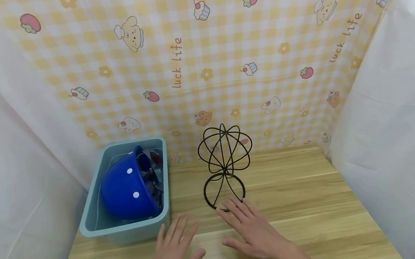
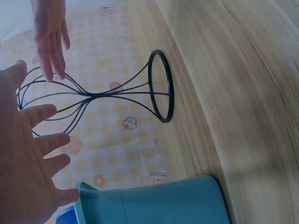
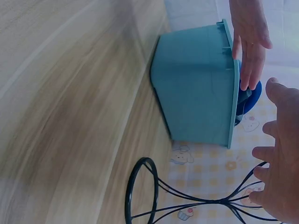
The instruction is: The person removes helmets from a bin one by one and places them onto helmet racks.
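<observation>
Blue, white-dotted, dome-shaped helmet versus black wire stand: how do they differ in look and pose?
The helmet is a solid blue shell; the stand is open black wirework. The helmet lies tipped on its side inside the teal plastic bin, while the stand is upright on the wood-grain table. Both have a rounded, bulging form.
</observation>
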{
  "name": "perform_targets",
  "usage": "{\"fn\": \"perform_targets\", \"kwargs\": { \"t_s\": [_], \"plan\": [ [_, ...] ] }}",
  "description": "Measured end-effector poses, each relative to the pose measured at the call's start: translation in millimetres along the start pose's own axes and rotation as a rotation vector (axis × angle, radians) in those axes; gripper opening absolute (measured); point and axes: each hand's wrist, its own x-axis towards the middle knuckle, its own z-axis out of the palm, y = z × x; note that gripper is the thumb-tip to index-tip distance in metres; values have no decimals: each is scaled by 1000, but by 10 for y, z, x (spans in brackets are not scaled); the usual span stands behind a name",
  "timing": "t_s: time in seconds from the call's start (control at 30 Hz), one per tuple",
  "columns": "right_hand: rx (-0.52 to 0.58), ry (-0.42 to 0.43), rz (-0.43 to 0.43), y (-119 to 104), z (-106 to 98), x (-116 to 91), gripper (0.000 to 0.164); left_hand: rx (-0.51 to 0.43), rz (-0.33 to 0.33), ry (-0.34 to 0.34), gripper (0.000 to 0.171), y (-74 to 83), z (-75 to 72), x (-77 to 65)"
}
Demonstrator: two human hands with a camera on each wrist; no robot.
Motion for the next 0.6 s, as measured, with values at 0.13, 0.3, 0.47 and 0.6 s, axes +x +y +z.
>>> {"fn": "perform_targets", "kwargs": {
  "t_s": [0.13,0.3,0.47,0.6],
  "plan": [
    [-6,3,-20,-20,1,69,71,16,-2,47,58,-42,7,-47],
    [7,-14,-40,-60,2,153,70,24,-13,115,56,-70,9,-112],
    [41,-57,-33,-98,6,197,68,5,-50,118,57,-83,-21,-170],
    [42,-65,-39,-114,5,231,68,5,-92,116,57,-107,-62,-208]
  ]
}}
